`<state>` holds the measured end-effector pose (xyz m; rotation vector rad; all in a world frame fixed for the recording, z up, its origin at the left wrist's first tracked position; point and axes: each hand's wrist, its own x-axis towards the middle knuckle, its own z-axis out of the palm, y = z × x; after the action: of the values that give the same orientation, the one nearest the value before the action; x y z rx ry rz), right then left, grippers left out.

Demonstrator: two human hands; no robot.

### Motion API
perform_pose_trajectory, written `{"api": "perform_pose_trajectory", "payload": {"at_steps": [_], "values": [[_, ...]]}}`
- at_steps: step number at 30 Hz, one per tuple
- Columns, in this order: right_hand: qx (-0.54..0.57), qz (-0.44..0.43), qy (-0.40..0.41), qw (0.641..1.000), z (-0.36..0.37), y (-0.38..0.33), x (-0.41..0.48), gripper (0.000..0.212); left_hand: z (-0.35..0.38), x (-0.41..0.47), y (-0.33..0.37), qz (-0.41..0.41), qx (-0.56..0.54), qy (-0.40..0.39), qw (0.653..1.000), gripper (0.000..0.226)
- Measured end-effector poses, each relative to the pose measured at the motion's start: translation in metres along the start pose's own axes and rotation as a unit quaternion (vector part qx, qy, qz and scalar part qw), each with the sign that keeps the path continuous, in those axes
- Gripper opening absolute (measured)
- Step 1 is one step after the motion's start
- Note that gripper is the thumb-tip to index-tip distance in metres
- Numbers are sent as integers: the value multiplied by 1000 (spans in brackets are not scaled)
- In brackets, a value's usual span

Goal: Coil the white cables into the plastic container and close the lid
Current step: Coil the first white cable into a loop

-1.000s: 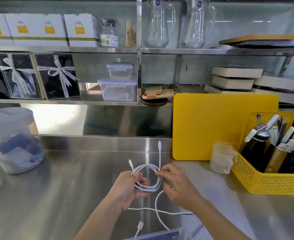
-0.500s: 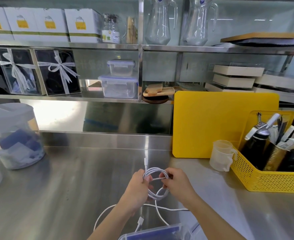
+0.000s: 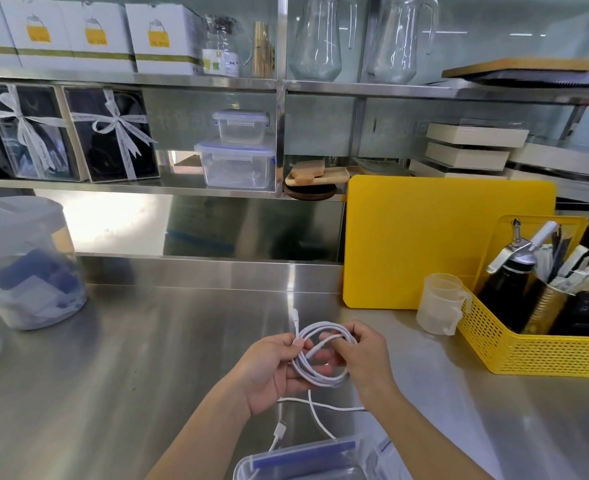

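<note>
A white cable [image 3: 315, 374] is wound into a small coil held above the steel counter. My left hand [image 3: 274, 370] grips the coil's left side, and one plug end sticks up past its fingers. My right hand [image 3: 364, 356] pinches the coil's right side, with a cable end tucked through the loop. A second white cable [image 3: 317, 415] lies loose on the counter below my hands. The clear plastic container [image 3: 307, 460] with a blue-trimmed rim sits at the bottom edge, partly cut off.
A yellow cutting board [image 3: 442, 240] leans against the back wall. A yellow basket [image 3: 535, 344] of utensils and a small measuring cup [image 3: 440, 304] stand at the right. A round lidded tub [image 3: 26, 261] stands at the left. Shelves above hold boxes, containers and jugs.
The loose length has been wound into the coil, which is now tighter. My hands have shifted slightly and the right fingers now tuck an end through the loop.
</note>
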<state>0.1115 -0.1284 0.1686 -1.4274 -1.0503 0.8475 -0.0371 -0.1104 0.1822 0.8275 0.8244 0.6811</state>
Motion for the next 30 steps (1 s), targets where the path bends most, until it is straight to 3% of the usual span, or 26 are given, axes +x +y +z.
{"api": "perform_pose_trajectory", "payload": {"at_steps": [5,7,9,10,12,13,14,15,17,19,21,24,30], "values": [[130,86,-41,987,5,6,-4,6,-3,-3,5,-13,-12,-17,1000,25],[140,74,-37,987,7,9,-5,14,-5,-3,4,-11,-3,-6,1000,24],[17,-57,7,998,6,14,-6,31,-6,-2,2,-16,21,3,1000,24],[-97,-185,27,978,2,16,-5,32,-7,-1,1,-20,35,7,999,25],[-281,-421,29,862,-5,29,4,16,-8,-1,-3,-25,52,16,998,29],[-323,-469,21,822,-8,35,9,9,-8,0,-4,-27,49,17,998,30],[-337,-485,22,807,-10,38,12,11,-8,1,-5,-29,39,16,999,29],[-325,-476,27,816,-10,39,13,14,-7,1,-6,-31,27,14,999,28],[-246,-388,33,887,-9,32,8,11,-5,2,-7,-33,21,16,999,22],[-160,-235,26,958,-5,21,2,9,-4,4,-8,-32,31,27,999,19],[-102,-90,-2,991,-3,13,2,12,-4,6,-10,-21,65,48,996,18],[-105,-13,-51,993,-3,7,6,16,-6,9,-15,34,174,114,977,11],[-216,12,-118,969,-1,12,-6,17,-19,0,-23,70,300,165,937,9]]}}
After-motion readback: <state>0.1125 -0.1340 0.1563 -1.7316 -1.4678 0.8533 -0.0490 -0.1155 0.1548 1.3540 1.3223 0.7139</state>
